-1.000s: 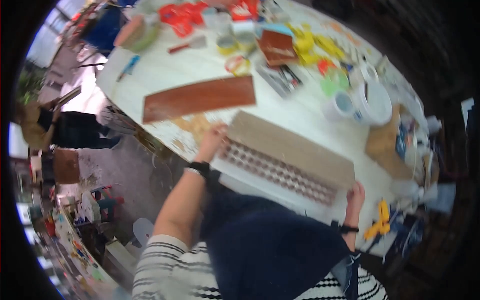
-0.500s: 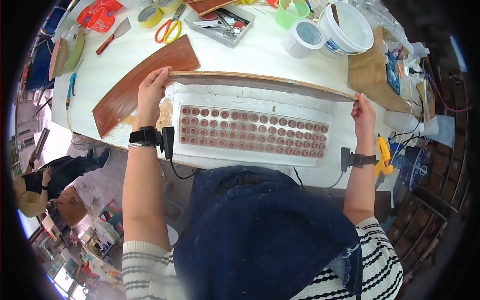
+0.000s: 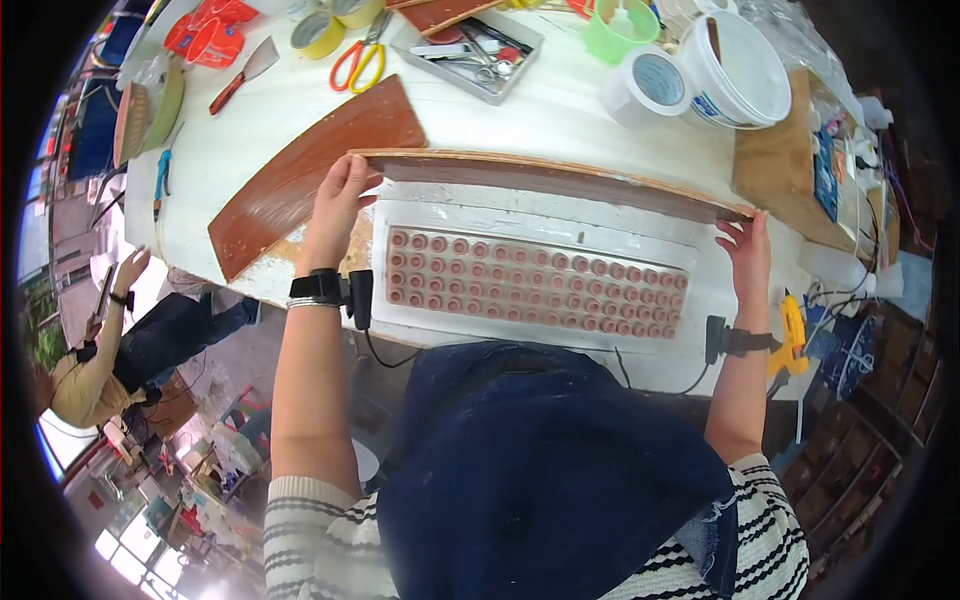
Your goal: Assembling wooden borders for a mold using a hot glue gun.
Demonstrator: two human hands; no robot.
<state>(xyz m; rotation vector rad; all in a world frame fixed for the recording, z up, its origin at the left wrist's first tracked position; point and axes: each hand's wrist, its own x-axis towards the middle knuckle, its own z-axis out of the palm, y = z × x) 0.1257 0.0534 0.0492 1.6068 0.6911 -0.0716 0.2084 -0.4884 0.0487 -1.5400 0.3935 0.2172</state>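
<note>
head view: left hand [image 3: 340, 200] and right hand [image 3: 748, 248] grip a board [image 3: 560, 183] by its ends, seemingly steadying it beyond a studded panel [image 3: 500, 230]; next move likely needs both sides level.

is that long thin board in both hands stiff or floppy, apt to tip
The board is probably stiff: gripped near its ends by the left hand and right hand, it shows no clear sag. Its thin edge suggests it is light for its length. Held steeply, it would likely tip if released.
</note>
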